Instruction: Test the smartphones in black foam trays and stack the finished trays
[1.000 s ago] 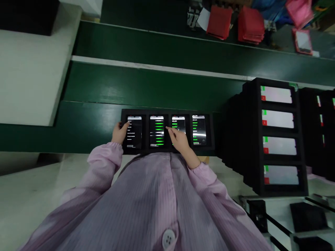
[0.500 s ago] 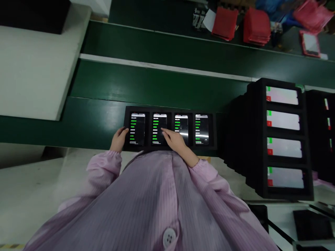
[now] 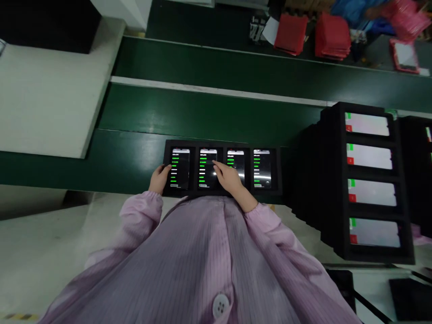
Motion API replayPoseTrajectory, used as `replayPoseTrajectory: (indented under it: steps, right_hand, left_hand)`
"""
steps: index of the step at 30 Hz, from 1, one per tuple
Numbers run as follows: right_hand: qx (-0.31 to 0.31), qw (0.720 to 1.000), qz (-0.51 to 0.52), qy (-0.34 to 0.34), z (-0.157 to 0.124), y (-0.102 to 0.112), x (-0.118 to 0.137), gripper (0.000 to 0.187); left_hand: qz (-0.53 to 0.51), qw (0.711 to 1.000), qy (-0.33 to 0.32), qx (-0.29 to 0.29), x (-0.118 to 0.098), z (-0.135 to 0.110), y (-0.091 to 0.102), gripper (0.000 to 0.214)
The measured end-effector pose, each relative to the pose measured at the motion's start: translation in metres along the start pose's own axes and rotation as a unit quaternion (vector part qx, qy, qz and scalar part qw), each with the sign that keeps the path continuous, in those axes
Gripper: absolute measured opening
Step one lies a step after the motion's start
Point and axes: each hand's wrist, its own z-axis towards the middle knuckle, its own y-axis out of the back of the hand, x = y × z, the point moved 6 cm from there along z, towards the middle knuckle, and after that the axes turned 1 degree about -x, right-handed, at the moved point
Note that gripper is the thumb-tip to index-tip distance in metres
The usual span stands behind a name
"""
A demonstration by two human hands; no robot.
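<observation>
A black foam tray (image 3: 193,191) lies at the near edge of the green bench, with several smartphones in a row of slots. Their dark screens show green and white lines of text. My left hand (image 3: 159,178) grips the tray's left end, its thumb on top beside the leftmost phone (image 3: 183,170). Over the second phone from the left (image 3: 205,175) is my right hand (image 3: 228,177), its index finger stretched out at the screen; whether it touches the glass I cannot tell. This hand holds nothing and partly covers the third phone (image 3: 239,158).
At right stands a tall stack of black trays (image 3: 374,176), its top one holding several lit white-screen phones; another stack is beyond. A pale board (image 3: 50,99) lies at left. Red pouches (image 3: 292,33) sit across the bench, near another person's hand (image 3: 373,12) at top right.
My right index finger has moved slightly up and right over the second phone's screen. My left hand stays on the tray's end. The whole view has shifted a little.
</observation>
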Motion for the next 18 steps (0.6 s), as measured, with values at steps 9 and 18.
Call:
replayPoseTrajectory:
  steps: [9,18]
  right_hand:
    - [-0.117,0.991,0.036,-0.055,-0.04,0.047,-0.047,0.039]
    - [-0.11,0.99,-0.017,-0.087,-0.037,0.043,-0.062,0.035]
  left_hand:
    - [-0.003,0.999,0.037,-0.002,-0.015,0.009,-0.008,0.028]
    - [-0.027,0.999,0.039,0.013,-0.022,-0.004,-0.005,0.02]
